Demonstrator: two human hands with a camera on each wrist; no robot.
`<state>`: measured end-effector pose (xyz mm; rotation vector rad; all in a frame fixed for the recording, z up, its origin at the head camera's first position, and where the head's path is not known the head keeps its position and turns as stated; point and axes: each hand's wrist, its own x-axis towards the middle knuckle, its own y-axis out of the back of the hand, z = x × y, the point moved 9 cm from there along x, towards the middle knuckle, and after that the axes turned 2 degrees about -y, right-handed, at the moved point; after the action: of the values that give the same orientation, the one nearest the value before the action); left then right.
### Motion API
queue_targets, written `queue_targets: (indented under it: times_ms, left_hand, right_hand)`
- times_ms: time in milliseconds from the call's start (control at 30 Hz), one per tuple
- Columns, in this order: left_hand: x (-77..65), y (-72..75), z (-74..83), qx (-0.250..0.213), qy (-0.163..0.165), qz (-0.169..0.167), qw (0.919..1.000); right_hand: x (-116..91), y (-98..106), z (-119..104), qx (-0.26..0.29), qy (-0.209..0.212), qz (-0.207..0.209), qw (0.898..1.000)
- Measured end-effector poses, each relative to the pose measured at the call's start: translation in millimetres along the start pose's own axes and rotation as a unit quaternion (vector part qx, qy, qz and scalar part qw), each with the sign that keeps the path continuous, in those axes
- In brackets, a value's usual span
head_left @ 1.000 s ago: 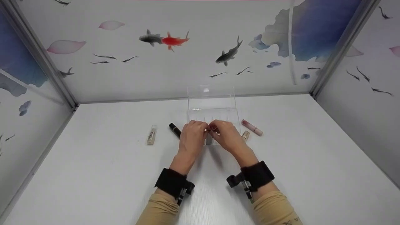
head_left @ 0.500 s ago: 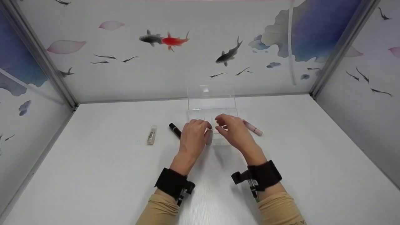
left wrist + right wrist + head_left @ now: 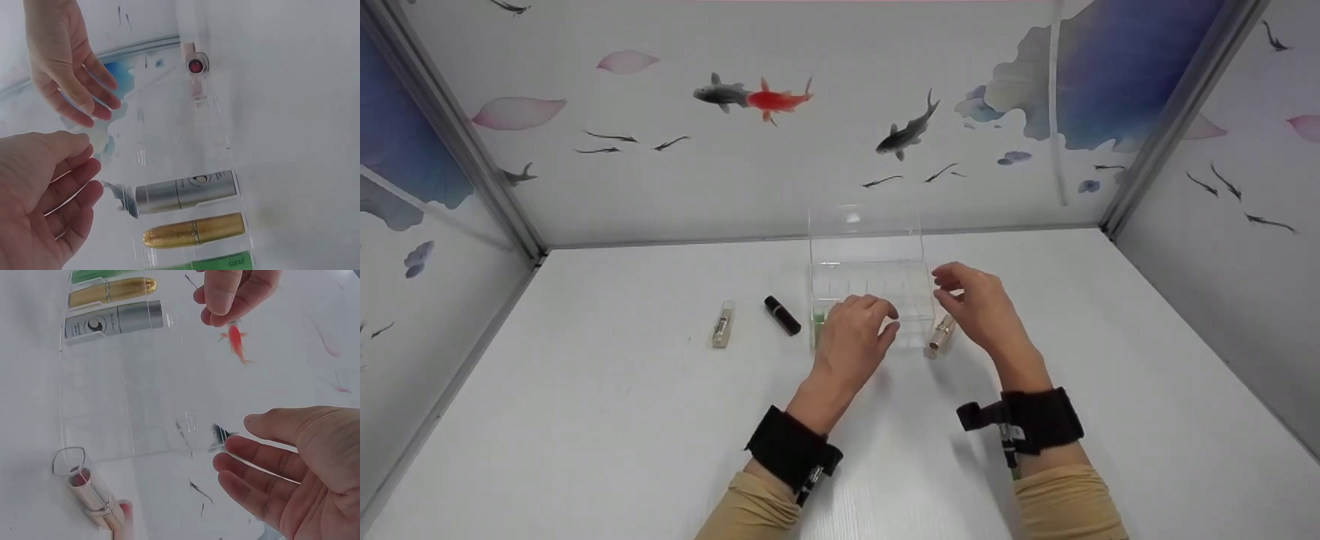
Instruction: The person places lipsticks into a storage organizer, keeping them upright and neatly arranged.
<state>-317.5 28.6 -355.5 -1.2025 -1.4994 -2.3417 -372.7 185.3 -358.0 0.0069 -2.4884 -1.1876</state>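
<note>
My left hand point(image 3: 851, 341) hovers over the clear divided box point(image 3: 870, 276), its fingers loosely curved around nothing. Raised off the box's right side, my right hand point(image 3: 984, 309) is also loosely bent and holds nothing. Three tubes lie side by side in slots at the box's left end: a silver one point(image 3: 185, 192), a gold one point(image 3: 194, 230) and a green one point(image 3: 222, 262). A lipstick with a see-through cap point(image 3: 93, 495) lies just outside the box's right end, below the right hand. Part of a pink tube point(image 3: 127, 517) shows behind it.
A black lipstick tube point(image 3: 782, 315) lies left of the box, and farther left is a small clear-capped lipstick point(image 3: 723, 325). The box's transparent lid point(image 3: 866, 225) stands up towards the printed back wall point(image 3: 840, 172).
The hands were together over the box and have drawn apart. The right hand moved right, past the box's edge; the left shifted slightly right, uncovering the green tube. The silver tube was let go.
</note>
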Motion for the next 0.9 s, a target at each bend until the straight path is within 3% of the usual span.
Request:
queue_targets:
  times_ms: [133,267,400,533,900]
  left_hand:
    - [-3.5,-17.0,11.5,0.002,-0.007,-0.061,0.9981]
    - [-6.8,-34.6,18.7,0.001,-0.009,-0.117,0.9931]
    - [-8.4,-49.9,21.8,-0.017,0.001,-0.163,0.9865]
    - [-9.7,-65.8,25.2,-0.032,0.017,-0.208,0.9774]
    - [-4.9,-87.2,33.7,-0.049,0.025,-0.243,0.9684]
  right_hand:
    - [-0.6,-3.1,15.7,-0.012,-0.021,-0.030,0.999]
    - [-2.6,-15.6,30.0,-0.039,-0.045,-0.088,0.994]
    - [-4.8,-30.3,41.9,-0.063,-0.058,-0.139,0.987]
    - [-5.1,-39.6,51.2,-0.069,-0.063,-0.160,0.983]
    - [-6.3,-52.9,60.2,-0.054,-0.060,-0.186,0.979]
